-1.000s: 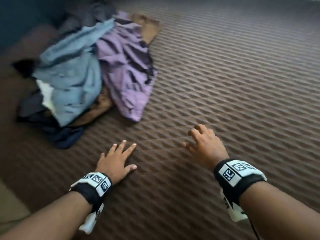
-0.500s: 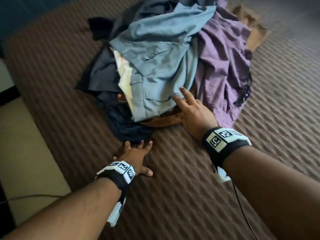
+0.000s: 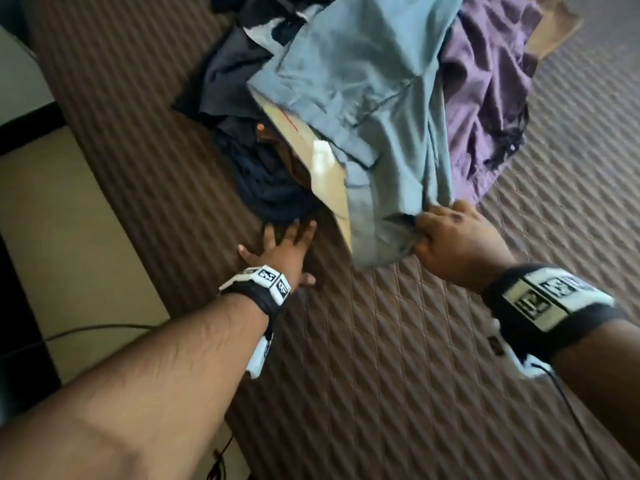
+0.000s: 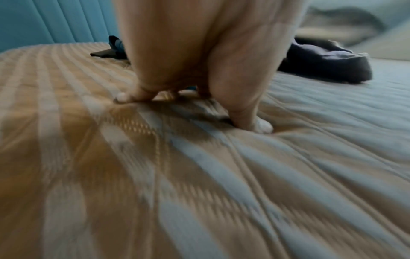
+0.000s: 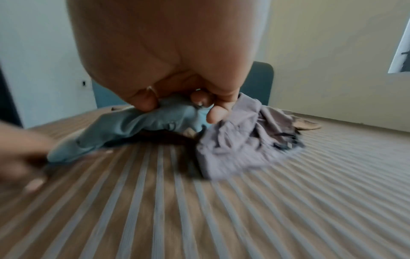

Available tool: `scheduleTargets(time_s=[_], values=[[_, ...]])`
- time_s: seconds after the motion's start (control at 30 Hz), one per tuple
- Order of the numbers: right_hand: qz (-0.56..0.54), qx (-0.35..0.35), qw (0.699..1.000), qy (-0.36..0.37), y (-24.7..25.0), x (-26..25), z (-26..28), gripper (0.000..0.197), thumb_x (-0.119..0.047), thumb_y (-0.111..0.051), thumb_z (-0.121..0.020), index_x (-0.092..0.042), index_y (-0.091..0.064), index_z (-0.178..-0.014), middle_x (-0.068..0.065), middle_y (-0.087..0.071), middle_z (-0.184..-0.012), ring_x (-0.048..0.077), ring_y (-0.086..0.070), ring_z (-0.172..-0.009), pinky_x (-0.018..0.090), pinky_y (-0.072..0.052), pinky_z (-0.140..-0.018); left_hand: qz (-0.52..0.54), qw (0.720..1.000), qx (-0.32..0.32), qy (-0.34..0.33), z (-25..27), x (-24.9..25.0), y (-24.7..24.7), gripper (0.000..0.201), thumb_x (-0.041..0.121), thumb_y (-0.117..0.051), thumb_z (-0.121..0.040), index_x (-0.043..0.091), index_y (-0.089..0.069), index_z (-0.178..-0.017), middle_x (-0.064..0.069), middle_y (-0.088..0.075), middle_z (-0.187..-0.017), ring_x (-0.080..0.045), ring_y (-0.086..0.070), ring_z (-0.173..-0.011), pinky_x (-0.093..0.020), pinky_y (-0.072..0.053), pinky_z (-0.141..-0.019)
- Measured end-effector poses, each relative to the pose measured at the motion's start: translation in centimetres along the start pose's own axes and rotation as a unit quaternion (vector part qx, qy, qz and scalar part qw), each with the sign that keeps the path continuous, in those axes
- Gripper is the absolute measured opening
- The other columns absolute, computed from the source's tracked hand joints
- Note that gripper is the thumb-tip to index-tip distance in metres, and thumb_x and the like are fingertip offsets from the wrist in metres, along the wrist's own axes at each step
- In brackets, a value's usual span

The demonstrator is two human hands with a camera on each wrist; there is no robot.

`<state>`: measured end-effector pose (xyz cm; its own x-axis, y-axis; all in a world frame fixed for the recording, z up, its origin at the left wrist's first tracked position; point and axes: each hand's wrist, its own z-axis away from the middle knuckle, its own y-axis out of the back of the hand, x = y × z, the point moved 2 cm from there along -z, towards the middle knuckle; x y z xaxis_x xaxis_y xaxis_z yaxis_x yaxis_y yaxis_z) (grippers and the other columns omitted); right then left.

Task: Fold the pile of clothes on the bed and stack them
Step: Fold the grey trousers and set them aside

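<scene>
Two hands on bed (image 3: pixel 398 341): right hand (image 3: pixel 453 242) clenches blue-grey garment (image 3: pixel 367 98) hem, garment stretching away into pile; left hand (image 3: pixel 284 247) splayed flat near bed's left edge.

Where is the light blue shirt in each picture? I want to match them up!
Head view: the blue shirt lies on top of the pile, upper middle, with its near edge gripped by the right hand.
Left wrist view: a blurry pale shape at the top right may be it; I cannot tell.
Right wrist view: the shirt is middle left, bunched in the fingers.
Shared landmark: the brown striped bedcover.
</scene>
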<state>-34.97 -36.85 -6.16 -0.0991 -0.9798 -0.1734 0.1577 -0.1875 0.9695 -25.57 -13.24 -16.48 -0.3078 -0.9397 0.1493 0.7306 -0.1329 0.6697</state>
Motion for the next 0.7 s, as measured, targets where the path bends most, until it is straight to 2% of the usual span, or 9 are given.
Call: scheduleTargets(time_s=[0.13, 0.2, 0.27, 0.3, 0.37, 0.4, 0.47, 0.57, 0.7], values=[[0.007, -0.053, 0.999, 0.007, -3.4, 2.7, 16.0, 0.031, -0.040, -0.042, -0.074, -0.017, -0.063, -0.071, 0.004, -0.060, -0.072, 0.034, -0.055, -0.060, 0.039, -0.053, -0.055, -0.012, 0.989, 0.142, 0.027, 5.7, 0.8, -6.8, 0.064, 0.042, -0.036, -0.103, 0.039, 0.000, -0.156, 0.008, 0.010, -0.166, -0.032, 0.006, -0.152, -0.079, -0.009, -0.107], [-0.007, -0.135, 0.991, -0.015, -5.6, 4.3, 25.9, 0.024, -0.041, -0.044, -0.071, -0.026, -0.062, -0.074, -0.001, -0.062, -0.076, 0.031, -0.058, -0.061, 0.038, -0.055, -0.052, -0.021, 0.981, 0.191, 0.001, 9.9, 1.4, -11.4, 0.058, 0.035, -0.046, -0.100, 0.024, -0.029, -0.154, -0.011, -0.018, -0.164, -0.040, -0.016, -0.149, -0.075, -0.018, -0.107], [-0.003, -0.233, 0.970, -0.069, -7.6, 5.7, 35.9, 0.028, -0.049, -0.044, -0.073, -0.030, -0.063, -0.080, -0.004, -0.066, -0.091, 0.030, -0.066, -0.076, 0.040, -0.057, -0.055, -0.027, 0.957, 0.265, -0.117, 14.7, 2.9, -15.3, 0.035, 0.027, -0.059, -0.089, 0.010, -0.064, -0.119, -0.023, -0.056, -0.128, -0.044, -0.052, -0.122, -0.066, -0.041, -0.096], [0.014, -0.291, 0.951, -0.106, -8.3, 6.0, 41.4, 0.035, -0.056, -0.042, -0.075, -0.032, -0.065, -0.085, -0.006, -0.066, -0.103, 0.029, -0.067, -0.089, 0.040, -0.058, -0.062, -0.032, 0.929, 0.302, -0.210, 17.5, 4.4, -17.6, 0.023, 0.026, -0.058, -0.084, 0.009, -0.068, -0.095, -0.019, -0.062, -0.102, -0.041, -0.062, -0.097, -0.056, -0.050, -0.082], [0.045, -0.418, 0.889, -0.180, -8.7, 5.6, 49.6, 0.047, -0.069, -0.041, -0.080, -0.037, -0.063, -0.107, -0.012, -0.056, -0.125, 0.022, -0.059, -0.116, 0.034, -0.050, -0.081, -0.028, 0.869, 0.293, -0.398, 22.8, 7.6, -21.5, 0.014, 0.023, -0.058, -0.078, 0.013, -0.059, -0.069, -0.009, -0.054, -0.071, -0.033, -0.056, -0.066, -0.043, -0.045, -0.060], [0.060, -0.431, 0.878, -0.198, -8.9, 5.4, 52.3, 0.052, -0.073, -0.041, -0.082, -0.038, -0.058, -0.116, -0.013, -0.053, -0.128, 0.019, -0.054, -0.122, 0.034, -0.045, -0.085, -0.030, 0.844, 0.267, -0.464, 24.9, 9.2, -22.9, 0.014, 0.021, -0.060, -0.076, 0.014, -0.056, -0.065, -0.007, -0.050, -0.066, -0.031, -0.052, -0.060, -0.041, -0.040, -0.056], [0.043, -0.381, 0.887, -0.258, -8.9, 4.1, 56.4, 0.052, -0.073, -0.052, -0.081, -0.031, -0.059, -0.111, -0.007, -0.060, -0.114, 0.019, -0.061, -0.108, 0.034, -0.048, -0.079, -0.044, 0.804, 0.230, -0.547, 28.6, 12.6, -26.4, 0.019, 0.022, -0.064, -0.077, 0.014, -0.055, -0.063, -0.006, -0.048, -0.064, -0.029, -0.047, -0.060, -0.039, -0.033, -0.057], [-0.022, -0.209, 0.933, -0.293, -11.4, 2.0, 59.8, 0.044, -0.054, -0.080, -0.069, -0.018, -0.061, -0.086, 0.004, -0.060, -0.080, 0.030, -0.065, -0.070, 0.038, -0.051, -0.052, -0.073, 0.807, 0.193, -0.553, 31.5, 17.4, -30.1, 0.021, 0.033, -0.066, -0.082, 0.016, -0.061, -0.072, -0.006, -0.053, -0.072, -0.027, -0.047, -0.068, -0.038, -0.036, -0.060], [-0.113, -0.168, 0.910, -0.363, -16.3, 0.6, 62.5, 0.057, -0.037, -0.079, -0.072, -0.014, -0.059, -0.120, 0.011, -0.058, -0.105, 0.037, -0.060, -0.093, 0.047, -0.055, -0.072, -0.184, 0.846, 0.099, -0.491, 31.7, 21.5, -34.3, 0.050, 0.039, -0.085, -0.065, 0.018, -0.066, -0.107, -0.009, -0.060, -0.105, -0.030, -0.060, -0.084, -0.040, -0.050, -0.067]])
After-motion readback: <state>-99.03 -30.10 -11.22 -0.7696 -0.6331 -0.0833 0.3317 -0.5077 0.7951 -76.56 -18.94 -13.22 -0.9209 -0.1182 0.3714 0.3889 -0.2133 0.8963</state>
